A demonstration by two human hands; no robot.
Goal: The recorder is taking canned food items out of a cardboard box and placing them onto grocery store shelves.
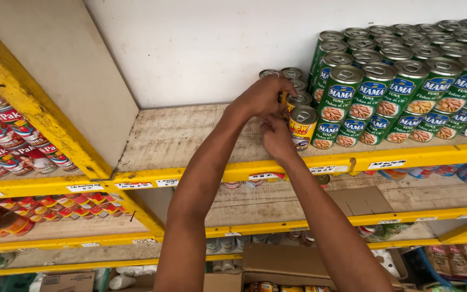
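Both my arms reach up from the bottom of the frame to the top shelf (190, 135), a worn, pale wooden board edged with a yellow rail (233, 172).

My left hand (263, 96) is at upper centre, fingers curled down over the yellow-labelled cans (299, 100); it appears clenched around one of them, though the hand covers that can and I cannot tell which one it grips. My right hand (277, 138) sits just below it, closed against the left side of the front yellow can (302, 127), which stands upright near the shelf's front edge at centre frame. More cans of the same kind run back behind it in a short row toward the white wall (201, 48).

Just right of this row, touching it, the green tuna cans (401, 92) stand two tiers high and fill the shelf to the right edge of the frame.

At the left edge, beyond a yellow divider (33, 105), red-labelled cans (6, 140) fill the neighbouring bay. Lower shelves hold further goods, and an open cardboard box (277, 265) sits at bottom centre.
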